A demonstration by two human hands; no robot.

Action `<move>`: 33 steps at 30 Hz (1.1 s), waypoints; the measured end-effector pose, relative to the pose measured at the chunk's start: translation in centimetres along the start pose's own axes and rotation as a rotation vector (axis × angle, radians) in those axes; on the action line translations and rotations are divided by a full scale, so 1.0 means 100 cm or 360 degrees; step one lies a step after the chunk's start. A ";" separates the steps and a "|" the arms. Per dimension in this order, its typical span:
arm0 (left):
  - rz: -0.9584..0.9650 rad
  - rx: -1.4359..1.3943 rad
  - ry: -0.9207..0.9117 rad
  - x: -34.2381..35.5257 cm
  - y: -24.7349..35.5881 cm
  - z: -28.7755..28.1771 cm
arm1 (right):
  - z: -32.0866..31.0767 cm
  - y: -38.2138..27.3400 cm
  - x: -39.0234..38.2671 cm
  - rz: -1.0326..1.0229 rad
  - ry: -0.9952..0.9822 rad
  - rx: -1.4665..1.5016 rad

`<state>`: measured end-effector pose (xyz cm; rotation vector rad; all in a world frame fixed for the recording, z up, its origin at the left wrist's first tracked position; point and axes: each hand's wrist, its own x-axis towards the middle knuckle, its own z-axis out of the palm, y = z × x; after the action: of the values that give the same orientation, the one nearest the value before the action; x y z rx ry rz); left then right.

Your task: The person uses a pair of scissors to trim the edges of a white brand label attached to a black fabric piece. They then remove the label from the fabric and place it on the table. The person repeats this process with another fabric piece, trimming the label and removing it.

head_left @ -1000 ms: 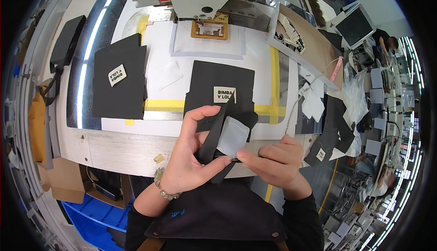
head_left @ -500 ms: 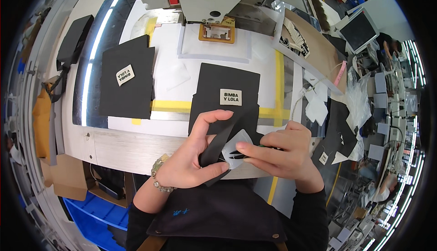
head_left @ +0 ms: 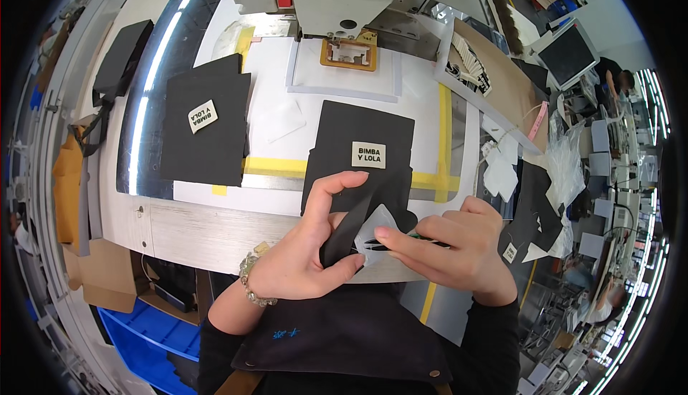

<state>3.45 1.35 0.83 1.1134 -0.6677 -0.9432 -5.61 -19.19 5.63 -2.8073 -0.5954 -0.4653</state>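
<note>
A black fabric panel (head_left: pixel 360 123) lies at the table's front edge, with a cream printed label (head_left: pixel 368 155) facing up on it. My left hand (head_left: pixel 297 262) grips the panel's near part, which is folded up so that a white backing patch (head_left: pixel 379 221) on its underside shows. In my right hand (head_left: pixel 462 252) is a small pair of thread snips (head_left: pixel 375 243), its dark blades lying against the backing by my left thumb. Fingers cover most of the handle, though a bit of green shows. Whether the blades touch a thread is too small to tell.
Further left lies a stack of black panels (head_left: pixel 208 144) with a similar label on top. A sewing machine head (head_left: pixel 337 1) stands over a clamp frame (head_left: pixel 349 54) at the back. On the right are an open box (head_left: pixel 502 94) of labels and black scraps (head_left: pixel 534 201).
The whole view has shifted slightly. My right hand has moved a little to the right and tilted, still with the snips. My left hand keeps its hold on the folded panel.
</note>
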 end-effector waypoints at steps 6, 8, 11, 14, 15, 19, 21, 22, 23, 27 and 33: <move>-0.0079 0.0064 -0.0068 -0.001 -0.001 -0.006 | -0.002 0.002 0.004 -0.0045 -0.0029 0.0005; -0.0132 0.0069 -0.0087 -0.002 0.000 -0.008 | -0.001 0.003 0.004 -0.0058 -0.0034 0.0025; -0.0126 0.0039 -0.0105 -0.002 -0.001 -0.009 | -0.001 0.002 0.005 -0.0072 -0.0046 0.0046; -0.0091 -0.0041 -0.0105 0.001 0.003 -0.005 | 0.000 0.003 0.005 -0.0101 -0.0045 0.0065; -0.0086 -0.0066 -0.0106 0.001 0.004 -0.005 | 0.001 0.004 0.005 -0.0126 -0.0039 0.0061; -0.0075 -0.0116 -0.0160 0.002 0.005 -0.007 | 0.002 0.004 0.005 -0.0146 -0.0024 0.0080; -0.0077 -0.0152 -0.0192 0.002 0.004 -0.008 | 0.004 0.005 0.005 -0.0177 0.0017 0.0087; -0.0094 -0.0180 -0.0205 0.003 0.004 -0.009 | 0.005 0.006 0.005 -0.0193 0.0037 0.0091; -0.0110 -0.0208 -0.0219 0.003 0.003 -0.009 | 0.007 0.007 0.005 -0.0222 0.0071 0.0085; -0.0134 -0.0270 -0.0213 0.002 -0.002 -0.010 | 0.013 0.009 0.003 -0.0307 0.0163 0.0088; -0.0136 -0.0287 -0.0242 0.003 0.000 -0.010 | 0.017 0.009 0.002 -0.0370 0.0261 0.0088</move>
<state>4.44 1.51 0.47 0.9224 -0.6479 -1.1471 -4.63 -19.44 3.96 -2.6261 -0.8869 -0.7038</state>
